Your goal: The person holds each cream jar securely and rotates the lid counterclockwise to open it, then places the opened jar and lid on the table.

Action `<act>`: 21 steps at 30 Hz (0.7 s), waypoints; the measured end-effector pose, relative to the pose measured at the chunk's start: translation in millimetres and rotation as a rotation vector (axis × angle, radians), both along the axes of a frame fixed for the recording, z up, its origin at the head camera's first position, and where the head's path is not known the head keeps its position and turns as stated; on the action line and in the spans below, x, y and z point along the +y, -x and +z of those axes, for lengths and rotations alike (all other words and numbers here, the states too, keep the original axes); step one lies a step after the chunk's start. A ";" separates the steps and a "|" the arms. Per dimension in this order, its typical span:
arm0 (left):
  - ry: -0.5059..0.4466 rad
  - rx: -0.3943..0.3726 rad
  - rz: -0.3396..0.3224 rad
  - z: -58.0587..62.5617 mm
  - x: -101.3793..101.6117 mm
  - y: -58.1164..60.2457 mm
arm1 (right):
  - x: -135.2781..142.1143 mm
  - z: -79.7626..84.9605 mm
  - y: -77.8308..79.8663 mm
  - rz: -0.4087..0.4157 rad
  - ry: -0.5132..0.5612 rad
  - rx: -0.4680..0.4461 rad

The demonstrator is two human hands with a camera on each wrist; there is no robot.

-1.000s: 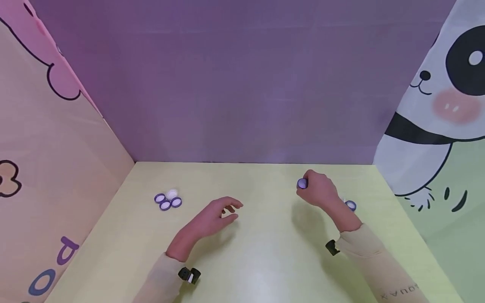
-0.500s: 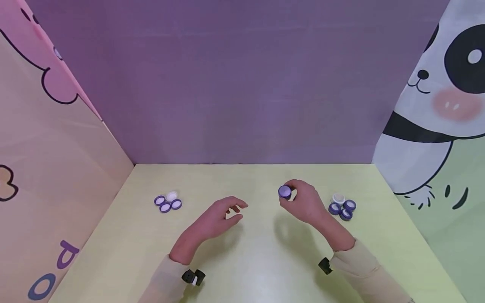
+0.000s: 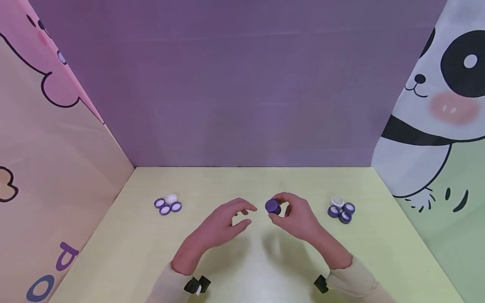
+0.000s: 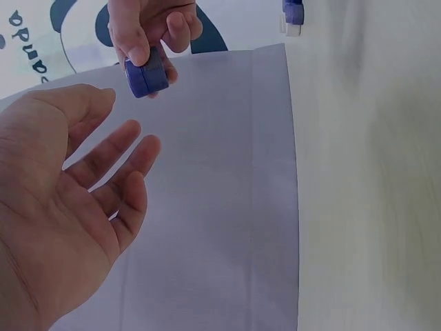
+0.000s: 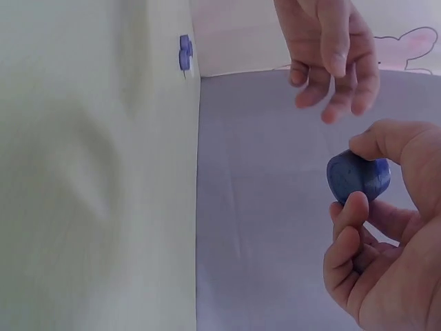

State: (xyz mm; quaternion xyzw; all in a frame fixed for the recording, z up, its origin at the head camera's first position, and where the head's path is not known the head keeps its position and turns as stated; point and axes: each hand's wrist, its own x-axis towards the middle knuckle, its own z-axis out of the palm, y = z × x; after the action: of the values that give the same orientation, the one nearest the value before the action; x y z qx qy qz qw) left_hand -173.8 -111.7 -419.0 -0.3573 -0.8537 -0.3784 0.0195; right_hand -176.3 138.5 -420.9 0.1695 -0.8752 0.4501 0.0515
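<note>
My right hand (image 3: 297, 214) pinches a small round purple jar (image 3: 272, 206) between thumb and fingers, above the middle of the table. The right wrist view shows the jar (image 5: 355, 176) from the side, with a seam line round its body. Beside it on the left, my left hand (image 3: 227, 223) hovers with fingers spread and relaxed and holds nothing. In the left wrist view a gap separates the left fingers from the jar (image 4: 146, 74). Both hands cast shadows on the tabletop below them.
On the left of the pale table (image 3: 246, 181) lies a cluster of flat purple-rimmed caps (image 3: 164, 209) with a white one (image 3: 171, 198). A cluster of small purple jars (image 3: 345, 216) and a white one (image 3: 337, 201) stands at the right. Printed cloth walls enclose the sides and back.
My right hand has carried the purple jar leftward from near the right cluster, toward the left hand, uncovering that cluster. My left hand has drifted slightly right.
</note>
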 end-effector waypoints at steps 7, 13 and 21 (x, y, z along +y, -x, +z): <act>-0.020 -0.010 -0.011 -0.7 2.0 -6.5 | -6.4 -4.0 -7.7 0.033 -0.001 0.007; -0.030 0.043 -0.021 -0.1 0.5 -5.7 | -10.3 -6.3 -9.5 0.104 0.047 -0.008; -0.002 0.112 -0.075 -1.0 4.4 -6.4 | -8.9 -10.4 -12.1 0.165 0.085 0.001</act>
State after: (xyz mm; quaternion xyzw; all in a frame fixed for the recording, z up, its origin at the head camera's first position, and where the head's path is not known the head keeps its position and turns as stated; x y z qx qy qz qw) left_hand -167.3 -107.3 -420.0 -0.4094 -0.8370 -0.3591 0.0533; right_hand -164.1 129.6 -431.4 0.2388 -0.8384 0.4894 0.0216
